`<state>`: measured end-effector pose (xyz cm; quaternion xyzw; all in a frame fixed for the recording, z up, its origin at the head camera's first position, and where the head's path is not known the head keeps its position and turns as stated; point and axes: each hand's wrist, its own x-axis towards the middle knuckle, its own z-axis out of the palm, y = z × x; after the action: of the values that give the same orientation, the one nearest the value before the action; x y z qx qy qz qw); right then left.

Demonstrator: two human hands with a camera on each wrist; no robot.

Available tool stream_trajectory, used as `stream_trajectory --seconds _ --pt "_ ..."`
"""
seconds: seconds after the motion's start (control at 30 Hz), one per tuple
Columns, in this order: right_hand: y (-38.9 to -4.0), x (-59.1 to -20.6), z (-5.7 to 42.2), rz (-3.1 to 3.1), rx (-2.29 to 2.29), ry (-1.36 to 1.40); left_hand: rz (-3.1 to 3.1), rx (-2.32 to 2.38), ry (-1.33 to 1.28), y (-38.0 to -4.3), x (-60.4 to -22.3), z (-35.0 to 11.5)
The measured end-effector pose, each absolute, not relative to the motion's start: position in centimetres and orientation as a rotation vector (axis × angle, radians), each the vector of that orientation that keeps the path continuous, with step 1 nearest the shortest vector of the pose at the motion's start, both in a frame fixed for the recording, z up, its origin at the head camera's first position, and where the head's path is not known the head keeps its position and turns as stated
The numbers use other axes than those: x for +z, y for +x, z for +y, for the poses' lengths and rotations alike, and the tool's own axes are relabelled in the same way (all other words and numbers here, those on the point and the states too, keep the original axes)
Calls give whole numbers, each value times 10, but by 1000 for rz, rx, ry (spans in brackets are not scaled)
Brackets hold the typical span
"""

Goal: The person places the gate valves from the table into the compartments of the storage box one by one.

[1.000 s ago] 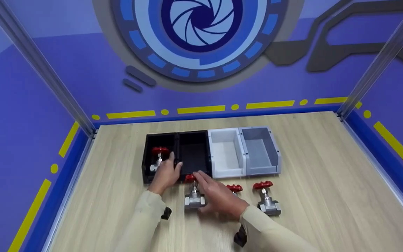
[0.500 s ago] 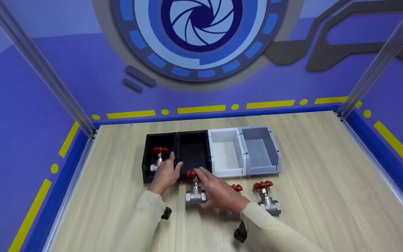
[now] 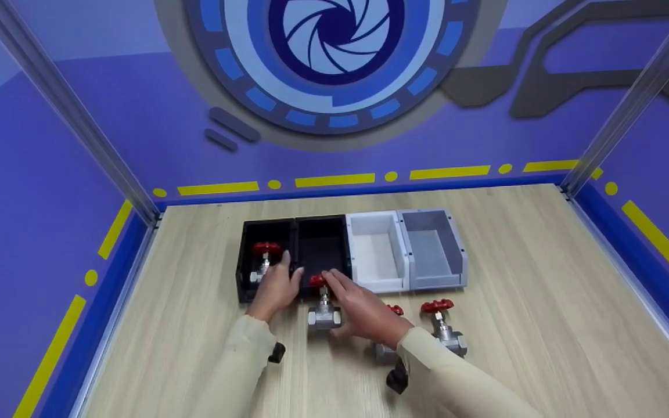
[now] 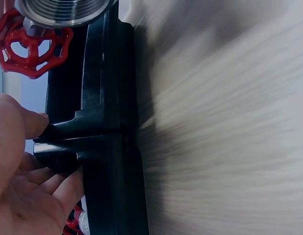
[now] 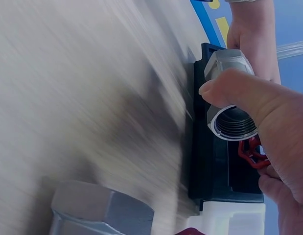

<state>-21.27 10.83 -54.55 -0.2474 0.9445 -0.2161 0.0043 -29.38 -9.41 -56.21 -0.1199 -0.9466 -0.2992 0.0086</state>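
My right hand (image 3: 366,313) holds a steel gate valve (image 3: 324,318) with a red handwheel, just in front of the second black bin (image 3: 320,249). In the right wrist view the thumb (image 5: 224,88) lies across the valve's steel body, and the fingers reach toward the handwheel (image 5: 254,152). My left hand (image 3: 275,293) pinches the adjoining walls of the two black bins, thumb on one side and fingers on the other, as the left wrist view shows. Inside the left black bin (image 3: 241,273) stands another red-wheeled valve (image 3: 263,264), partly hidden by that hand.
A white bin (image 3: 376,255) and a grey bin (image 3: 433,249) continue the row to the right. Two more valves stand in front of them: one (image 3: 385,352) mostly behind my right hand, the other (image 3: 448,337) by my right forearm. Printed walls enclose the wooden table (image 3: 543,278).
My right hand has lifted the valve and moved it forward, closer to the second black bin's front edge. The left hand keeps its place on the bin walls.
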Motion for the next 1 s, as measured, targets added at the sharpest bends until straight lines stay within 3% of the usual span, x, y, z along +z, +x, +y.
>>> stream_trajectory --seconds 1.0 --pt "-229 -540 106 2993 -611 -800 -2946 -929 -388 -295 -562 -93"
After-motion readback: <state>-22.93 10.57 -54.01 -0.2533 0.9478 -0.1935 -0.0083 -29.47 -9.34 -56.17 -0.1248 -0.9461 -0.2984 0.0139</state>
